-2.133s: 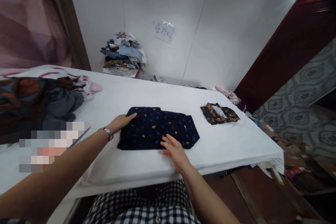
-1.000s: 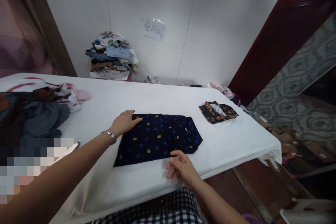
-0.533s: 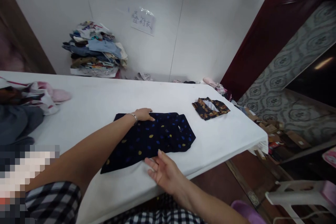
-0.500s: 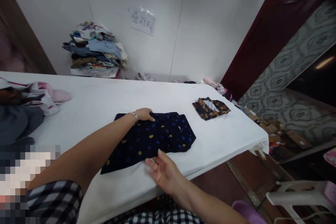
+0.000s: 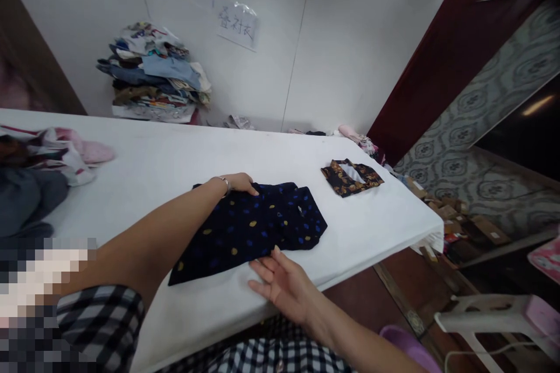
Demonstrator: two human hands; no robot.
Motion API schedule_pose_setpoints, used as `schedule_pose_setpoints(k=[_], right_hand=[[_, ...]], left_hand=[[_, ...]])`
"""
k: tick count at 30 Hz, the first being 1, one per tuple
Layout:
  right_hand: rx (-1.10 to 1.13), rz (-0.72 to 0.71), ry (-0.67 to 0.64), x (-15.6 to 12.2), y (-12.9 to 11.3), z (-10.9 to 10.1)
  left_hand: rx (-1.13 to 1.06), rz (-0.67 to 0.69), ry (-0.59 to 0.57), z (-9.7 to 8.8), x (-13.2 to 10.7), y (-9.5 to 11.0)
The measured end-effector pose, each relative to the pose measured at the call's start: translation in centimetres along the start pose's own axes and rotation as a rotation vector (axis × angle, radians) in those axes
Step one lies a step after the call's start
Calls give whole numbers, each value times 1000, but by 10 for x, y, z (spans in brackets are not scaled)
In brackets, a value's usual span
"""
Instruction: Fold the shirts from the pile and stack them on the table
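A dark navy shirt (image 5: 266,218) with blue and yellow spots lies folded lengthwise on the white-covered table (image 5: 371,227). Its collar end points right. My left hand (image 5: 240,182), with a bracelet at the wrist, reaches across to the shirt's far edge. The thumb rests on the cloth and the fingers go over behind the edge, gripping it. At the near edge is my right hand (image 5: 284,285), palm turned up. Its thumb tip meets the shirt's border, and its other fingers stretch out apart by the underside. A brown-and-gold patterned shirt (image 5: 352,179), neatly folded, lies farther right.
Against the wall stands a tall pile of clothes (image 5: 153,73). Loose pink and grey garments (image 5: 39,186) lie at the table's left. A paper sign (image 5: 237,26) hangs on the wall. To the right are a white plastic stool (image 5: 485,320), a purple basin (image 5: 409,347) and cardboard boxes (image 5: 485,230).
My right hand has shifted slightly right and up, bringing its thumb to the shirt's near edge. My left hand stays at the far edge. The view has moved a little.
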State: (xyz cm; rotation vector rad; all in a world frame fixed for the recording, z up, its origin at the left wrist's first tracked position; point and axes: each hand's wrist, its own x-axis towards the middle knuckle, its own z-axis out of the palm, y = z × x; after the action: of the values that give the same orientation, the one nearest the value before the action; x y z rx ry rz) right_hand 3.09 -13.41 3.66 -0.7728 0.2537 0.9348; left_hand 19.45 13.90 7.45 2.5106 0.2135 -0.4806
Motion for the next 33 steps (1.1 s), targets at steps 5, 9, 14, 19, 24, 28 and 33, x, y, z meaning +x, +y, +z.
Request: schedule_pose_setpoints(k=[5,9,14,19,24,28,33], right_hand=[[43,-11,17,41,4,10],[139,101,71,50,3,19],[78,104,112,49,4,28],[-94,-152,91,50,-1,31],[-286,-482,47,57,-65,54],[-475,-850,-77,63,-143,76],[-809,-988,-73,60,-159,45]], left_hand=[[33,-4,33,-1,2,-3],[42,7,46,-1,1,-2],[25,26,54,-4,-2,6],[-24,10,120,-26,-17,11],[-382,133,279,-80,-55,14],[-674,303,606,-111,-100,24],[-440,279,839,-55,-169,5]])
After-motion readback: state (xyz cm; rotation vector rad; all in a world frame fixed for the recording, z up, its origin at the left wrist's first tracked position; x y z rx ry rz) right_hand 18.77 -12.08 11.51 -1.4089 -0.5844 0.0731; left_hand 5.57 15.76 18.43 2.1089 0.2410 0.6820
